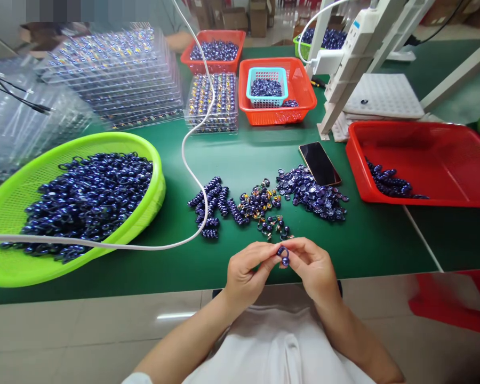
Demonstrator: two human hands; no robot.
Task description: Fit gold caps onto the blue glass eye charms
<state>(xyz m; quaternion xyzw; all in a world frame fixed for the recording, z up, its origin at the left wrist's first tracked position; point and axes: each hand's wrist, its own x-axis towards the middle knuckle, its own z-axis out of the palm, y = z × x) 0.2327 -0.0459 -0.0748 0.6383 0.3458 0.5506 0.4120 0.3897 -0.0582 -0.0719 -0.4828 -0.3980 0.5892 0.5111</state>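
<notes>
Close to the table's front edge, my left hand [250,269] and my right hand [312,266] meet, fingertips pinched on a small shiny blue ring-shaped part [285,257] with a round ball at its lower end. Its upper end is partly hidden by my fingers. Just beyond my hands lie loose blue balls with small gold pieces [274,226] and a pile of similar gold-and-blue parts [260,200]. Left of these are ribbed blue coil-like parts [214,200]. A heap of small blue caps [314,194] spreads to the right, touching a phone [319,162].
A large green basket [158,184] of blue parts stands at left, crossed by a white cable [188,160]. Stacked clear trays [136,96] stand behind it. Red-orange baskets [310,106] sit at the back; a red bin [436,160] and a metal post [336,106] stand at right.
</notes>
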